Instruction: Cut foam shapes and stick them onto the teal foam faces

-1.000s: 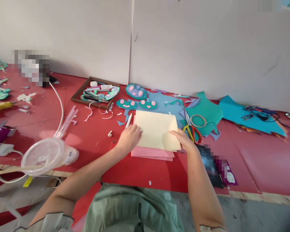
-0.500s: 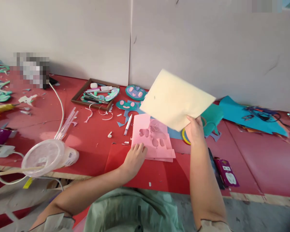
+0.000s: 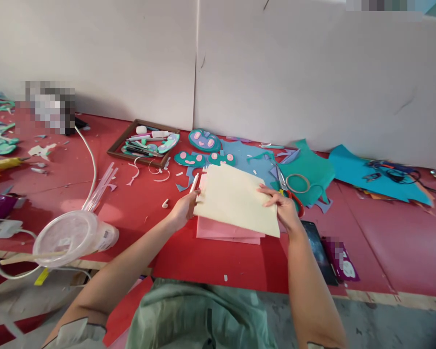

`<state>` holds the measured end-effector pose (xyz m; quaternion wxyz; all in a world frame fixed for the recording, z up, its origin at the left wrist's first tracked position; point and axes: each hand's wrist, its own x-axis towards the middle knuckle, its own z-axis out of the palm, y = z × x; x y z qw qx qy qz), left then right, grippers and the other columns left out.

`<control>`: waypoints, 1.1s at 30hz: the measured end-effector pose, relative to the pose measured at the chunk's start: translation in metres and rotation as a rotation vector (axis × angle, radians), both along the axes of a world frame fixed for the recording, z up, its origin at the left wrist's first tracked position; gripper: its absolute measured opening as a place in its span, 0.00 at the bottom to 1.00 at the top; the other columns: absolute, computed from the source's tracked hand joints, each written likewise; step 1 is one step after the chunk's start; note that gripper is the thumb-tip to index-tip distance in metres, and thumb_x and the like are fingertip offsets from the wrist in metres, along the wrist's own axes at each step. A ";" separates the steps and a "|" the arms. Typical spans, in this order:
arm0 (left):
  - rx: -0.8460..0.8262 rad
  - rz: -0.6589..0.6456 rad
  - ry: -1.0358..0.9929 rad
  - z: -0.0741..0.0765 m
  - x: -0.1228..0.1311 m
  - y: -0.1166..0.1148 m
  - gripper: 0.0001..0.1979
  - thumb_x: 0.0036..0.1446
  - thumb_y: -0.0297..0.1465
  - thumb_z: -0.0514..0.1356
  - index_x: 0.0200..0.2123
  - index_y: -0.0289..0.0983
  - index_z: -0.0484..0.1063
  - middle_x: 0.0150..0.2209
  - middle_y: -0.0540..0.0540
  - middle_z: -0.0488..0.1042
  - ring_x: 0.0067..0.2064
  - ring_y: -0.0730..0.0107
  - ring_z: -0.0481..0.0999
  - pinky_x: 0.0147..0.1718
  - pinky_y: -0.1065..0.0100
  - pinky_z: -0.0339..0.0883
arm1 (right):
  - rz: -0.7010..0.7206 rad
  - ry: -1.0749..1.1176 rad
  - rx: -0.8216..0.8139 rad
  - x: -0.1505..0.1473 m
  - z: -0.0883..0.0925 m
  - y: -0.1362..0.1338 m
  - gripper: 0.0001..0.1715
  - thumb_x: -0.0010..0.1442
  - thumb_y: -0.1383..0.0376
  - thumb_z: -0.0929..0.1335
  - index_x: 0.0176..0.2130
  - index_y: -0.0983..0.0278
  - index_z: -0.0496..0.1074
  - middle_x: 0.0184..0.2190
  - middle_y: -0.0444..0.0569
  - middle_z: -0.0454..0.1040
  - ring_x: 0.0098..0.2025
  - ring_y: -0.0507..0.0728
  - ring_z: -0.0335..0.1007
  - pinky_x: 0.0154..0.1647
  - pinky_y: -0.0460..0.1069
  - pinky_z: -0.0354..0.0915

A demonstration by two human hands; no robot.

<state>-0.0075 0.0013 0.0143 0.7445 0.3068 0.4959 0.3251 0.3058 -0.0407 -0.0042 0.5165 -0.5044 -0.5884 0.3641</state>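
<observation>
A cream sheet (image 3: 236,196) of foam or felt lies slightly tilted over a pink sheet (image 3: 225,231), whose front part sticks out below it. My left hand (image 3: 183,209) is closed on the cream sheet's left edge, next to a white marker pen (image 3: 194,183). At the right edge, my right hand (image 3: 283,208) grips the same sheet, fingers on top. Just beyond that hand are scissors (image 3: 281,178) with red and yellow handles, partly covered by the hand. The cut-outs in the pink sheet are hidden.
A wooden frame (image 3: 112,151) holds pens and cut pieces. Teal face-shaped pieces (image 3: 204,140) lie behind the sheets, with blue (image 3: 243,152) and green sheets (image 3: 310,167) and a tape roll (image 3: 298,183). A plastic tub (image 3: 67,237) stands left; a phone (image 3: 319,252) lies right.
The cream sheet has come down and left over the pink sheet, in my right hand. My left hand has left the pink sheet and taken the cream sheet's left edge.
</observation>
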 end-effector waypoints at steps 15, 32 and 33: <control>0.246 -0.074 -0.106 -0.010 0.008 -0.011 0.32 0.40 0.38 0.72 0.49 0.36 0.68 0.40 0.42 0.79 0.42 0.58 0.79 0.46 0.60 0.71 | -0.385 0.172 -0.159 -0.014 0.006 -0.001 0.37 0.48 0.50 0.73 0.54 0.60 0.70 0.54 0.54 0.73 0.57 0.62 0.69 0.56 0.58 0.65; 0.763 0.057 0.509 -0.011 0.027 -0.016 0.25 0.49 0.29 0.64 0.53 0.42 0.68 0.59 0.41 0.64 0.61 0.58 0.63 0.58 0.55 0.60 | -0.736 -0.002 0.001 -0.032 0.034 -0.026 0.13 0.52 0.54 0.68 0.31 0.61 0.71 0.29 0.49 0.76 0.41 0.64 0.74 0.39 0.55 0.69; 0.714 0.013 0.475 -0.014 0.029 -0.021 0.20 0.48 0.29 0.64 0.47 0.42 0.73 0.53 0.43 0.69 0.56 0.59 0.68 0.57 0.55 0.61 | -0.791 -0.096 0.009 -0.034 0.038 -0.029 0.14 0.54 0.53 0.67 0.32 0.62 0.71 0.31 0.52 0.77 0.44 0.67 0.74 0.42 0.56 0.69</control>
